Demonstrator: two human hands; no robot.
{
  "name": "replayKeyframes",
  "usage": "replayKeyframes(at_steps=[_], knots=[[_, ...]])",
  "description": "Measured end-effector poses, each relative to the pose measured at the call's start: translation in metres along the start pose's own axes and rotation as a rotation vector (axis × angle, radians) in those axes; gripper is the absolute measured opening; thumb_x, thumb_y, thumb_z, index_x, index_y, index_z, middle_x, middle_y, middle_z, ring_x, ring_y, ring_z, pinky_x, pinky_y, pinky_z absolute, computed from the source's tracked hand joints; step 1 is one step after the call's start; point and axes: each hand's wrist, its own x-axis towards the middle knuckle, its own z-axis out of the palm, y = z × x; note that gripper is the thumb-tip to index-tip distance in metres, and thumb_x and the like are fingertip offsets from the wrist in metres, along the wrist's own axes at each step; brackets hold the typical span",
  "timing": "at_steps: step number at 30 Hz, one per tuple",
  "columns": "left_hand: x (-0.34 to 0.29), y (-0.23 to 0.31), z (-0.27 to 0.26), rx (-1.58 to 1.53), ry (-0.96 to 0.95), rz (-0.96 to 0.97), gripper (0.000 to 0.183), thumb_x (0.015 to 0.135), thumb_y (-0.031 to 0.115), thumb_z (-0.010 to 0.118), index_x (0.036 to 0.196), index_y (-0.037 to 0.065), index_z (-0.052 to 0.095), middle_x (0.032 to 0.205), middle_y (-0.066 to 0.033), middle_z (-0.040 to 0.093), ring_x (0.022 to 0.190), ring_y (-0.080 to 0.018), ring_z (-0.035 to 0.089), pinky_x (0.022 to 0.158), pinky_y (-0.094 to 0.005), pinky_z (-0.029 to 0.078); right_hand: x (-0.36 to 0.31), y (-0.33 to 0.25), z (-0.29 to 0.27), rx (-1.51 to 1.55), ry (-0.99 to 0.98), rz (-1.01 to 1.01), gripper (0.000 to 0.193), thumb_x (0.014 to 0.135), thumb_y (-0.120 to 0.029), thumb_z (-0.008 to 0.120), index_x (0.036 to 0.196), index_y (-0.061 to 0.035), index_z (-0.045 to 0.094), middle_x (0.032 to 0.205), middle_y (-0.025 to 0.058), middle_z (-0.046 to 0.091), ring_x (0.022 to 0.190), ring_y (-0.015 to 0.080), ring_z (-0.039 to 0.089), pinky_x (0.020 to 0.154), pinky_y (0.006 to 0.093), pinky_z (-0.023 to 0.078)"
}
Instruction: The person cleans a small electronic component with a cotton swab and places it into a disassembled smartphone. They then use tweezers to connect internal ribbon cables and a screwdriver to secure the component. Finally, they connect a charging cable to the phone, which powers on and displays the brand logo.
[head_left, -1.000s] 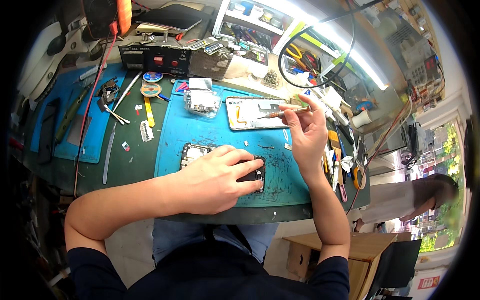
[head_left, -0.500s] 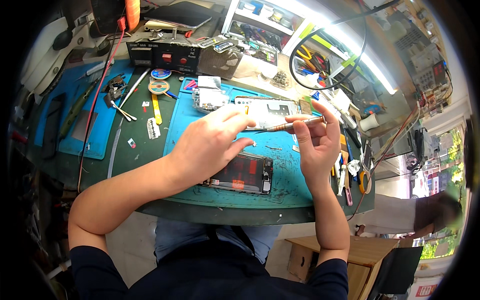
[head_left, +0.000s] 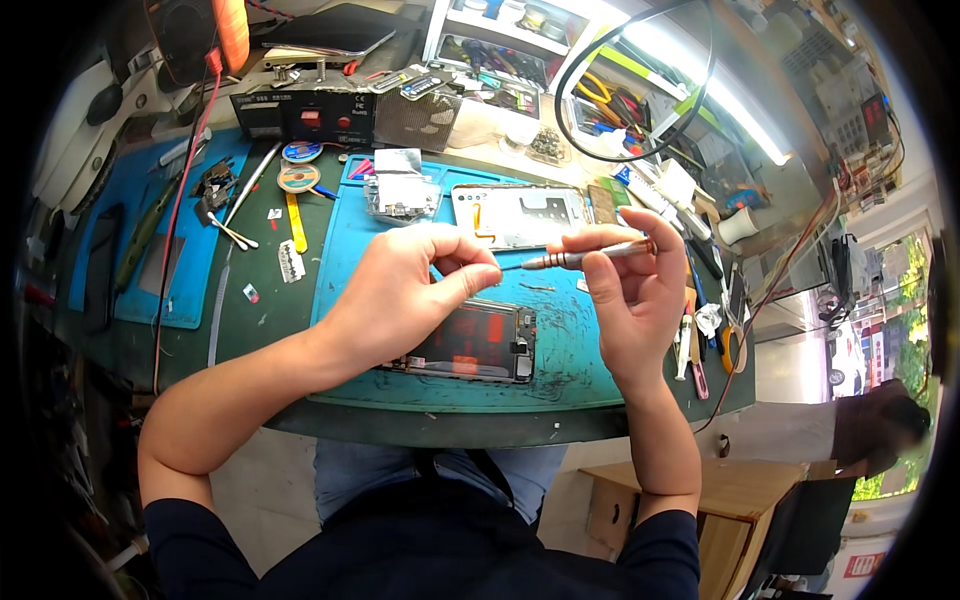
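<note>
My right hand holds a slim precision screwdriver almost level, its handle between thumb and fingers and its thin tip pointing left. At that tip the thumb and forefinger of my left hand are pinched together; whatever is between them is too small or hidden. Below the hands lies an opened smartphone with dark and red insides, its left end partly behind my left wrist. Beyond them rests a silver phone housing. Both lie on a blue-green repair mat.
Left of the mat are a razor blade, cotton swabs and solder spools. A bag of small parts sits at the mat's back. Brushes and pens crowd the right side. A black cable loop hangs above. Another person is far right.
My left thumb and forefinger, apart before, have closed at the screwdriver's tip. The screwdriver has shifted slightly, and the whole view has moved a little.
</note>
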Motion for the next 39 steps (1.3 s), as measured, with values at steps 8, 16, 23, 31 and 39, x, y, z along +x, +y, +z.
replayKeyframes(at_steps=[8, 16, 23, 31, 39], knots=[[-0.010, -0.007, 0.030, 0.336, -0.183, 0.443, 0.025, 0.093, -0.002, 0.068, 0.117, 0.001, 0.075, 0.104, -0.0117, 0.069, 0.092, -0.0298, 0.068, 0.081, -0.0404, 0.055, -0.010, -0.006, -0.023, -0.263, -0.197, -0.250, 0.045, 0.098, 0.000, 0.073, 0.140, 0.0040, 0.057, 0.092, 0.0116, 0.075, 0.082, 0.0196, 0.075, 0.073, 0.0296, 0.059], [-0.008, -0.011, 0.036, 0.343, -0.215, 0.475, 0.033, 0.088, -0.006, 0.067, 0.119, 0.001, 0.073, 0.106, -0.0110, 0.067, 0.098, -0.0330, 0.064, 0.087, -0.0437, 0.052, -0.011, -0.009, -0.026, -0.379, -0.263, -0.264, 0.044, 0.094, 0.000, 0.075, 0.137, 0.0010, 0.063, 0.087, 0.0101, 0.073, 0.075, 0.0227, 0.072, 0.070, 0.0329, 0.057], [-0.007, -0.012, 0.036, 0.318, -0.201, 0.466, 0.032, 0.087, -0.008, 0.065, 0.117, 0.001, 0.072, 0.106, -0.0118, 0.067, 0.099, -0.0335, 0.065, 0.086, -0.0443, 0.053, -0.008, -0.010, -0.027, -0.262, -0.388, -0.255, 0.046, 0.090, 0.003, 0.075, 0.135, -0.0014, 0.065, 0.089, 0.0099, 0.074, 0.076, 0.0249, 0.073, 0.071, 0.0361, 0.058], [-0.006, -0.009, 0.030, 0.319, -0.169, 0.361, 0.031, 0.090, -0.008, 0.065, 0.118, 0.001, 0.071, 0.108, -0.0131, 0.063, 0.099, -0.0312, 0.065, 0.084, -0.0415, 0.056, -0.009, -0.023, -0.029, -0.319, -0.329, -0.157, 0.050, 0.091, 0.007, 0.071, 0.140, -0.0030, 0.065, 0.102, 0.0135, 0.076, 0.087, 0.0248, 0.076, 0.077, 0.0343, 0.060], [-0.009, -0.012, 0.034, 0.548, -0.164, 0.476, 0.039, 0.085, -0.005, 0.070, 0.124, -0.001, 0.070, 0.108, -0.0138, 0.059, 0.100, -0.0320, 0.060, 0.088, -0.0405, 0.053, -0.012, -0.026, -0.027, -0.373, -0.260, -0.091, 0.057, 0.091, 0.006, 0.073, 0.146, -0.0030, 0.061, 0.116, 0.0145, 0.075, 0.089, 0.0224, 0.075, 0.081, 0.0333, 0.060]])
